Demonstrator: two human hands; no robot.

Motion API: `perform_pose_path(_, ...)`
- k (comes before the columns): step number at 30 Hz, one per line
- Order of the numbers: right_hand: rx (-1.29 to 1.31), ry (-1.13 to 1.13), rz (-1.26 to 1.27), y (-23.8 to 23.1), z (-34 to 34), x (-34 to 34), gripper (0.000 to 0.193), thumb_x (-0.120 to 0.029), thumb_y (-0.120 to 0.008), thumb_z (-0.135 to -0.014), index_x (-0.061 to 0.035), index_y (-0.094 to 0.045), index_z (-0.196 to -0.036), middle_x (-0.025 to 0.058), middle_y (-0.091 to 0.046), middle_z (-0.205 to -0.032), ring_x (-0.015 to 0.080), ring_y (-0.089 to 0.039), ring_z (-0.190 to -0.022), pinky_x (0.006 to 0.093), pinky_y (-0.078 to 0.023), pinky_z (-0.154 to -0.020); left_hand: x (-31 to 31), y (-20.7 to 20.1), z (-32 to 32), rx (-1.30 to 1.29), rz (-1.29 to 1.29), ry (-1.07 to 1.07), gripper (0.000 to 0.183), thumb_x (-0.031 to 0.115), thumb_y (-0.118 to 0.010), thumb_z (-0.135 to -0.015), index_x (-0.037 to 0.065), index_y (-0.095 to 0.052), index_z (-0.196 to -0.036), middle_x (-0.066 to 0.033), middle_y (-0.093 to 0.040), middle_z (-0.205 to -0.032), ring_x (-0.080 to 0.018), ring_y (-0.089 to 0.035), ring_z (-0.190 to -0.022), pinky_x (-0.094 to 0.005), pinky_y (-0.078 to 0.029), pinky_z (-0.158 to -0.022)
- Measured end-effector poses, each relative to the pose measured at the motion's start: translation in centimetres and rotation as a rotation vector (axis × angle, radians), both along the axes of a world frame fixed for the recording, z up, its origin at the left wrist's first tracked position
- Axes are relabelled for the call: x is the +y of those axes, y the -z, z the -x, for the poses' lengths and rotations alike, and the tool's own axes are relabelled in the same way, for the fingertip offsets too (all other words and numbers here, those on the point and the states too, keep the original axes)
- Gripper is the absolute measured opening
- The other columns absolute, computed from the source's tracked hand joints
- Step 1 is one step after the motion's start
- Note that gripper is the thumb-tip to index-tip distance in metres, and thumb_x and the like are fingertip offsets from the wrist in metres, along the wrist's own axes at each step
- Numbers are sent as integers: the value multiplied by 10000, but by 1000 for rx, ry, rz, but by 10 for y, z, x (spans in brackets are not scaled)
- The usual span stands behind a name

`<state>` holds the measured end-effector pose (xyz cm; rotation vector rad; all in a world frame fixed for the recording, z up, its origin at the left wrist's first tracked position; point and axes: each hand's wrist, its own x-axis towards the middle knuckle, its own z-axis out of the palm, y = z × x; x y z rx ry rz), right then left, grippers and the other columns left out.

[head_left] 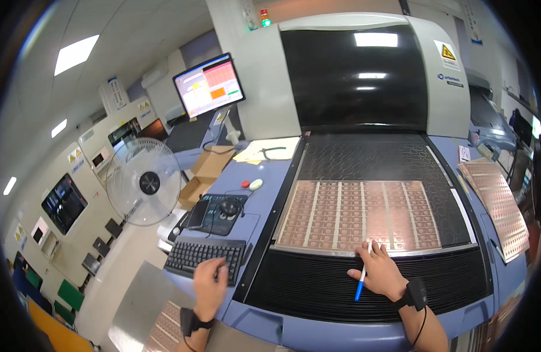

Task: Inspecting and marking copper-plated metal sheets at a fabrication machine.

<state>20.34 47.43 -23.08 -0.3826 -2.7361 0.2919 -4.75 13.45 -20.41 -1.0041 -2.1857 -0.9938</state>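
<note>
My right hand rests at the front edge of a copper-coloured circuit board panel, with a white pen with a blue end held between thumb and fingers. Its fingertips touch the panel's near edge. The panel lies flat on the black machine bed, its surface marked in rows of small repeated patterns. My left hand is at the lower right of the black keyboard, holding nothing, fingers loosely bent and thumb apart. Whether a fingertip presses a key cannot be made out.
Behind the bed stands a machine with a dark hood. A lit monitor is at left, above a mouse, red and green buttons and an open cardboard box. A fan stands farther left. More panels lie at right.
</note>
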Motion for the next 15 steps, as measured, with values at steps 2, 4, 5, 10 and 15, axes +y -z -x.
perform_pose_path(2,4,-4,169,-15,-3,-3,564,-361,-683,-936,38,-506,-1294,340,-583,-1220,522,-529,-1187,569,-406,-1078,43,-12,-18,27,-18,194,195,100,-722,-853,36,-732,-1037,-136,-725,-1025,-326,-671,-994,-412,-525,-877)
perform_pose_path(4,98,50,216,-24,-13,-11,486,-229,-713,-919,49,-543,-1279,332,-610,-1183,490,-582,-1117,486,-493,-973,92,-19,-36,79,-15,404,218,119,-738,-844,49,-737,-1050,-118,-735,-995,-300,-688,-972,-394,-541,-868)
perform_pose_path(5,157,52,203,-20,-18,-11,480,-221,-714,-917,43,-550,-1283,321,-621,-1167,477,-604,-1078,487,-503,-939,117,-19,-41,87,-24,532,223,125,-740,-843,43,-733,-1051,-121,-735,-977,-293,-693,-956,-391,-546,-857)
perform_pose_path(10,208,24,332,-39,-12,-38,413,-162,-732,-889,5,-610,-1246,243,-689,-960,410,-676,-822,436,-535,-747,185,11,-44,86,-34,789,204,93,-730,-840,24,-717,-1032,-126,-715,-917,-296,-688,-866,-387,-551,-802)
perform_pose_path(15,133,-42,348,-37,-12,-47,381,-160,-746,-878,-15,-638,-1213,227,-691,-940,389,-686,-814,415,-540,-724,164,27,-43,54,117,911,171,111,-718,-858,37,-714,-1012,-93,-707,-847,-257,-678,-798,-370,-540,-737)
